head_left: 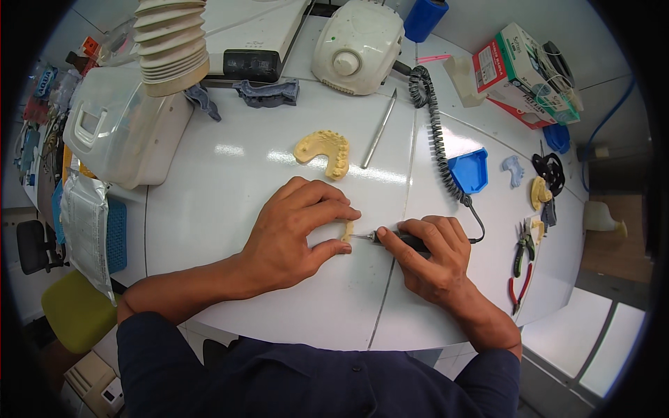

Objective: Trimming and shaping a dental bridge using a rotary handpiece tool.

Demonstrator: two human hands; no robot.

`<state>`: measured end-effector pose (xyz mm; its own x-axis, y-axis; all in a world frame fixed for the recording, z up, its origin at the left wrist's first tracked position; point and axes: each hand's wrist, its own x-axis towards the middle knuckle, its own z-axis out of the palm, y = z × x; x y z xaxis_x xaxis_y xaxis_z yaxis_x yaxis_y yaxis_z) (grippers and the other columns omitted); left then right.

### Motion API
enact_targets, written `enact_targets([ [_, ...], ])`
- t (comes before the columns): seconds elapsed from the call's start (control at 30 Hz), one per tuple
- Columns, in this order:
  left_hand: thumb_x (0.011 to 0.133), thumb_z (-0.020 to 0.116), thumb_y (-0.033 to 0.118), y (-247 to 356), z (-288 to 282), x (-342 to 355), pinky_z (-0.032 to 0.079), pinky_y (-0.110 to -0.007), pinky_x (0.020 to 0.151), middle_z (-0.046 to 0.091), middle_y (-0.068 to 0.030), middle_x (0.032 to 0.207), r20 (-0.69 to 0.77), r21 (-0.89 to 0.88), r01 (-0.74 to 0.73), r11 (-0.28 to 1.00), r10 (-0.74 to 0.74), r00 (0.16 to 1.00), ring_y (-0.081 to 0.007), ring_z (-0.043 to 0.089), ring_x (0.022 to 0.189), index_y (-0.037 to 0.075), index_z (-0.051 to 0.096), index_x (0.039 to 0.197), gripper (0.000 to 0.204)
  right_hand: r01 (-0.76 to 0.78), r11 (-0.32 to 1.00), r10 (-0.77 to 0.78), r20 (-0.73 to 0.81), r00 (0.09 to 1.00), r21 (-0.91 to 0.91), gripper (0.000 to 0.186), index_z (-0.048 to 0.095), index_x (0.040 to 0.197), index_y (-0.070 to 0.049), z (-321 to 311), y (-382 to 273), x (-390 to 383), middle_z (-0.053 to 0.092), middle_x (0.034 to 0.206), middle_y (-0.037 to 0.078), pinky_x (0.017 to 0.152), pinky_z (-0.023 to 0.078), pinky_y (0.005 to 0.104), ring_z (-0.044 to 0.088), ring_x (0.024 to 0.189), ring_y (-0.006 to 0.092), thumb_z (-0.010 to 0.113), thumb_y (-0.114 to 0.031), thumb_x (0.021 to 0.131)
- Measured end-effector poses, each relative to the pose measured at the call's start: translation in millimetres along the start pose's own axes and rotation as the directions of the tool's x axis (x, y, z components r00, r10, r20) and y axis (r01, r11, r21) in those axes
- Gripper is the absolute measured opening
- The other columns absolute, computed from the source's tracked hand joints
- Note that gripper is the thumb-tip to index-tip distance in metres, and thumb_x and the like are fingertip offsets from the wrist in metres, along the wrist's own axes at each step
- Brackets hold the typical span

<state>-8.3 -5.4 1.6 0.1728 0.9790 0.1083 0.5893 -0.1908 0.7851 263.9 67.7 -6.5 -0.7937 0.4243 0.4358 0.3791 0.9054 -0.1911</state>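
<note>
Between the thumb and fingertips of my left hand (296, 226) is a small yellow piece of dental model (348, 230), held just above or on the white table. My right hand (435, 258) is closed round a black rotary handpiece (411, 240), which lies nearly level. Its thin metal bit (361, 237) points left and reaches the small piece; whether it touches cannot be made out. Beyond my left hand lies a yellow horseshoe-shaped dental cast (327, 150) with teeth. A silver pointed carving tool (380, 129) rests to the right of that cast.
A coiled cord (437, 129) runs from the handpiece to the cream control box (359, 49). A ribbed suction hose (171, 49) hangs at the upper left, near a lidded plastic box (129, 125). Rightward are a blue tray (470, 171), pliers (521, 258) and a carton (523, 73).
</note>
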Motion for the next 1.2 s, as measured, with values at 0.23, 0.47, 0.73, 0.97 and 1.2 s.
enact_targets([
  [0.23,0.080,0.094,0.018,0.3,0.7,-0.1,0.053,-0.040,0.101,0.071,-0.0065,0.122,0.003,0.002,0.014,1.000,-0.014,1.000,-0.0273,0.063,0.116,0.012,0.080,0.119,0.042,0.007,1.000,-0.007,0.004,1.000,-0.023,0.050,0.082,0.127,-0.022,1.4,-0.5,-0.8,0.070,0.100,0.004,0.074,0.046,0.0343,0.065,0.085,0.0208,0.075,-0.011,0.078],
  [0.47,0.080,0.094,0.018,0.1,0.5,0.1,0.053,-0.041,0.101,0.072,-0.0069,0.122,0.006,-0.002,0.010,1.000,-0.009,1.000,-0.0273,0.064,0.116,0.011,0.081,0.120,0.042,0.031,1.000,-0.031,-0.004,1.000,0.003,0.051,0.082,0.127,-0.020,0.6,-0.5,-1.3,0.070,0.100,0.004,0.073,0.046,0.0344,0.065,0.085,0.0206,0.075,-0.011,0.078],
  [0.73,0.080,0.094,0.019,-1.2,1.2,-0.2,0.054,-0.041,0.102,0.072,-0.0070,0.122,0.001,-0.005,0.004,1.000,-0.004,1.000,-0.0276,0.064,0.117,0.011,0.081,0.120,0.043,0.031,1.000,-0.031,0.000,1.000,0.000,0.051,0.082,0.127,-0.020,-0.4,-1.0,0.0,0.069,0.099,0.004,0.074,0.048,0.0341,0.065,0.083,0.0208,0.075,-0.011,0.077],
  [0.97,0.080,0.094,0.018,-1.3,0.8,-0.1,0.054,-0.041,0.102,0.072,-0.0072,0.123,0.005,0.002,0.001,1.000,-0.001,1.000,-0.0280,0.063,0.117,0.011,0.080,0.120,0.043,0.006,1.000,-0.006,0.002,1.000,-0.022,0.049,0.083,0.126,-0.021,0.7,-1.7,0.2,0.069,0.098,0.003,0.073,0.047,0.0336,0.065,0.083,0.0199,0.076,-0.011,0.078],
  [1.2,0.080,0.093,0.017,-0.8,0.7,0.0,0.054,-0.041,0.101,0.072,-0.0074,0.123,0.003,-0.003,0.004,1.000,-0.004,1.000,-0.0280,0.063,0.117,0.011,0.080,0.120,0.043,0.011,1.000,-0.011,-0.005,1.000,-0.013,0.047,0.083,0.125,-0.022,0.8,-1.5,0.3,0.069,0.097,0.002,0.072,0.047,0.0331,0.065,0.082,0.0193,0.077,-0.012,0.080],
])
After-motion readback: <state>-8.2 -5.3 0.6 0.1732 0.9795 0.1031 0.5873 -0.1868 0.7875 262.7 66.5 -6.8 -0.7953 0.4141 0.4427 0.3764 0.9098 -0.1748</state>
